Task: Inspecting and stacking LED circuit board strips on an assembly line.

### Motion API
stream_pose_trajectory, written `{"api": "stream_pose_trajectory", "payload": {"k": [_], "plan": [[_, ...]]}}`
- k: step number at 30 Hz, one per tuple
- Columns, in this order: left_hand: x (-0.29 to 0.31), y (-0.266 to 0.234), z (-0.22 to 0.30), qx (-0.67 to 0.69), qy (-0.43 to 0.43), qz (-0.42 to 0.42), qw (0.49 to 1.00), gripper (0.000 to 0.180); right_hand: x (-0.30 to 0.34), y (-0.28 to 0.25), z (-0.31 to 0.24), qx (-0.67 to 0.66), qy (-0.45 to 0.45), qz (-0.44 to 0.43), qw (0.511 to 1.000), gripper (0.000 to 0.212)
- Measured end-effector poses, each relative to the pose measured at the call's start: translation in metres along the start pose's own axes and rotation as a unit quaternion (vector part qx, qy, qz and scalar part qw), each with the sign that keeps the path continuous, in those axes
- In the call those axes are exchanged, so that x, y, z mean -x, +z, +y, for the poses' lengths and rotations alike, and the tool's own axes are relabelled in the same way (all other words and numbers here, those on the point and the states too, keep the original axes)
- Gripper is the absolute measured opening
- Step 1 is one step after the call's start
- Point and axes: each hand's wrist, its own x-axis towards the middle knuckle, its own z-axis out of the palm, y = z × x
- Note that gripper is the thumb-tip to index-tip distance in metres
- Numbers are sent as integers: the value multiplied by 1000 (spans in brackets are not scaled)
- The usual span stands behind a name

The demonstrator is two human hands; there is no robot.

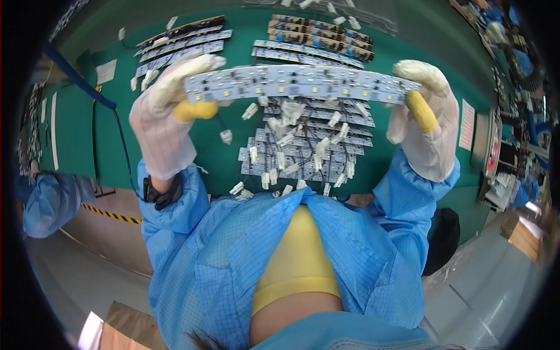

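A long white LED circuit board (297, 83) is raised above the bench, its row of small yellow LEDs showing. My left hand (169, 111), in a white glove with a yellow thumb cover, pinches its left end. The right end is gripped by my right hand (429, 108), gloved the same way. A dark cable with a white connector (226, 136) hangs below the left end. Under the held board lie stacked LED boards (297, 153) with several white connectors strewn over them; the raised board hides part of this stack.
Behind my hands, more LED strips (186, 49) lie at the far left, and brown-edged boards with dark components (321, 36) at the far centre. All rest on a green bench mat (76, 128). A blue coiled cord (76, 73) hangs at left. Another person's blue sleeve (55, 201) shows at far left.
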Motion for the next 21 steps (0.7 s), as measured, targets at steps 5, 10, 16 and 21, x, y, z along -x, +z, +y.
{"api": "stream_pose_trajectory", "payload": {"k": [5, 10, 16, 21], "plan": [[-3, -2, -6, -39, 10, 10, 999, 44, 0, -3, -7, -38, 42, -29, 998, 40], [-7, -4, -12, -25, 1, 18, 1000, 46, -1, 1, -15, 31, 69, -23, 997, 72], [-16, -3, -2, -236, -93, -7, 967, 41, 0, -6, -11, -119, 68, -101, 985, 37], [-9, -5, -20, -34, -51, 36, 997, 42, -1, -2, -12, -3, 58, -44, 997, 49]]}}
